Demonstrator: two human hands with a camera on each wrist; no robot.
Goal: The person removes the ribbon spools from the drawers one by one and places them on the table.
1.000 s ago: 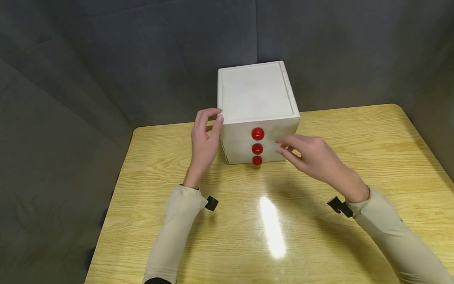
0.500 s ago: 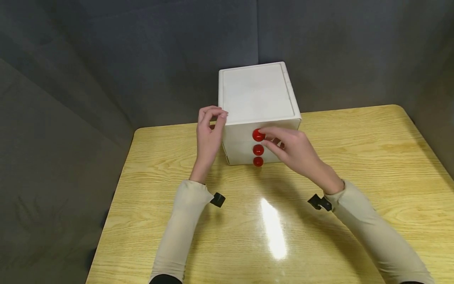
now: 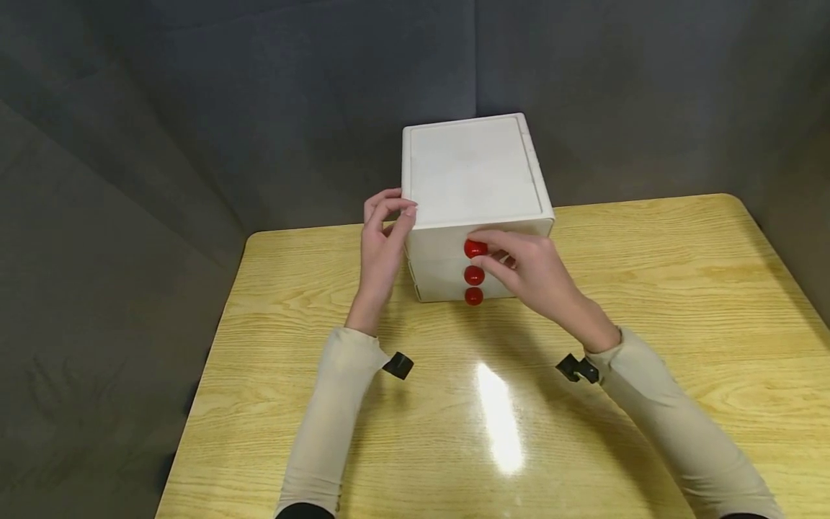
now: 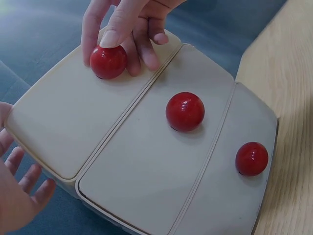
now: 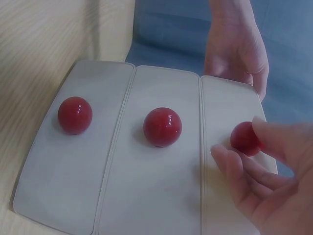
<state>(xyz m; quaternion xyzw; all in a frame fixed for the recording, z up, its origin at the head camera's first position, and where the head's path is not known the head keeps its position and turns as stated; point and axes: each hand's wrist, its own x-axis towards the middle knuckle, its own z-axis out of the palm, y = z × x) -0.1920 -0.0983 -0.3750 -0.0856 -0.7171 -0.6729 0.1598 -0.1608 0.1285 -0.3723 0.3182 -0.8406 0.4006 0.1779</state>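
A small white three-drawer cabinet [image 3: 473, 169] stands on the table, with one round red knob on each drawer front. My right hand [image 3: 534, 270] pinches the top knob [image 4: 108, 62] between thumb and fingers. On the cabinet's left side, my left hand [image 3: 379, 249] touches the upper front corner, its fingers loosely bent along the edge. The middle knob [image 4: 185, 111] and the bottom knob [image 4: 252, 159] are untouched. All three drawer fronts lie flush with one another, with narrow seams between them.
The wooden table [image 3: 292, 303] extends to both sides and in front of the cabinet. A dark cloth curtain [image 3: 311, 108] hangs close behind it and at the sides. Black wrist mounts [image 3: 398, 365] stick out from the beige sleeves.
My right hand has moved left from beside the cabinet front and taken hold of the top knob. The left hand has shifted slightly right at the cabinet's corner. The drawers look unmoved.
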